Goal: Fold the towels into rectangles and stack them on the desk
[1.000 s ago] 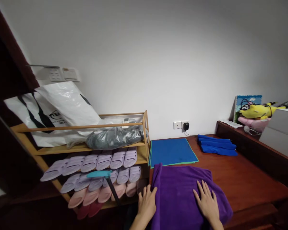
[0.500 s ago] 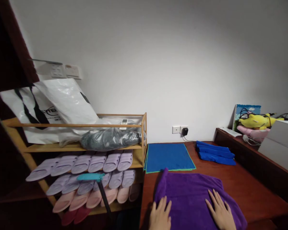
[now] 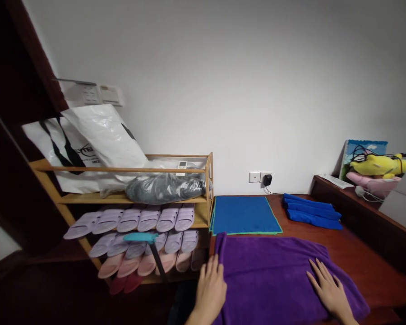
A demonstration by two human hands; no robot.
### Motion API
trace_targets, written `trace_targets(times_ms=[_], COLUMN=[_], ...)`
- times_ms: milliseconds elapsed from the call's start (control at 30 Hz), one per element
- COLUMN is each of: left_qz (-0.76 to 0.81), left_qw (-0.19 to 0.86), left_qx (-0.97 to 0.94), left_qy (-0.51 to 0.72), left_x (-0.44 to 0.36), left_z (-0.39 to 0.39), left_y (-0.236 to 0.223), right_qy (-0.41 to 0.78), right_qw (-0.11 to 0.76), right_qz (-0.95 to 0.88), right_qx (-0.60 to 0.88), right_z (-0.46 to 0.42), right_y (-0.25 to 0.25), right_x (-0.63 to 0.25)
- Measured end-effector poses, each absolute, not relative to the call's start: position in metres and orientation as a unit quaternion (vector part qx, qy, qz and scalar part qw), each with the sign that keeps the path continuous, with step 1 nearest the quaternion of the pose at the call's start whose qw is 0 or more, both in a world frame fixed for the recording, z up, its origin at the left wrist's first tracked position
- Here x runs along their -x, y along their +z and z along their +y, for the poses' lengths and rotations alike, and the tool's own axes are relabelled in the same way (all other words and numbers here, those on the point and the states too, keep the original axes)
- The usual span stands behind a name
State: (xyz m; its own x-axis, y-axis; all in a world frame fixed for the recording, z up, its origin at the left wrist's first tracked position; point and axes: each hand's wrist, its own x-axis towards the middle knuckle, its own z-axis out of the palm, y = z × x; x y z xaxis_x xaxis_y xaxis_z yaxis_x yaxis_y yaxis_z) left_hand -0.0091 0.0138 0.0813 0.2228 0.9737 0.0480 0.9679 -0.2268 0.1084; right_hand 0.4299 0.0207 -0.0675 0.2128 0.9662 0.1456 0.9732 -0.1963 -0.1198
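Observation:
A purple towel lies spread on the dark wooden table right in front of me. My left hand rests flat at the towel's left edge, fingers stretched out. Flat on the towel's right part lies my right hand, fingers apart. Neither hand holds anything. Behind the purple towel a blue cloth with a green border lies flat, and a stack of folded blue towels sits to its right.
A wooden rack at the left holds rows of lilac and pink slippers, a bagged grey bundle and a white plastic bag. A raised ledge at the right carries a yellow plush toy. A charger sits in the wall socket.
My hands have slid apart across the purple towel: the left to its left edge, the right further right. The towel now lies wider and flatter.

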Motion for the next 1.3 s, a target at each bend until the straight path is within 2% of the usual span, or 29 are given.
trace_targets(times_ms=[133,267,433,600,733,800,900,967,1133,1300], left_qz=[0.482,0.517,0.567,0.616,0.681,0.662,0.544,0.507,0.562,0.609], left_qw=[0.139,0.194,0.199,0.2,0.073,0.029,0.072,0.11,0.155,0.11], left_qx=[-0.86,-0.832,-0.799,-0.758,-0.728,-0.748,-0.831,-0.851,-0.812,-0.785], left_qy=[0.099,0.055,-0.036,-0.078,-0.026,0.031,0.087,0.083,0.021,-0.001], left_x=[-0.025,-0.024,0.026,0.061,0.048,0.029,0.002,-0.006,0.022,0.07], left_z=[0.007,0.009,0.011,0.009,0.006,0.005,0.003,0.004,0.01,0.008], left_y=[0.059,0.049,0.071,0.086,0.086,0.083,0.072,0.063,0.058,0.077], right_qy=[-0.032,-0.037,-0.036,-0.028,-0.024,-0.025,-0.022,-0.018,-0.012,-0.026], right_qw=[0.073,0.042,0.046,0.065,0.07,0.071,0.074,0.072,0.062,0.066], right_qz=[-0.632,-0.645,-0.635,-0.625,-0.625,-0.621,-0.618,-0.624,-0.64,-0.627], right_qx=[0.771,0.762,0.77,0.778,0.777,0.78,0.783,0.778,0.765,0.776], right_z=[0.018,0.012,0.009,0.01,0.009,0.009,0.008,0.006,0.002,0.003], right_y=[-0.075,-0.078,-0.072,-0.07,-0.073,-0.073,-0.071,-0.067,-0.06,-0.067], right_x=[-0.441,-0.456,-0.469,-0.474,-0.478,-0.478,-0.479,-0.479,-0.482,-0.486])
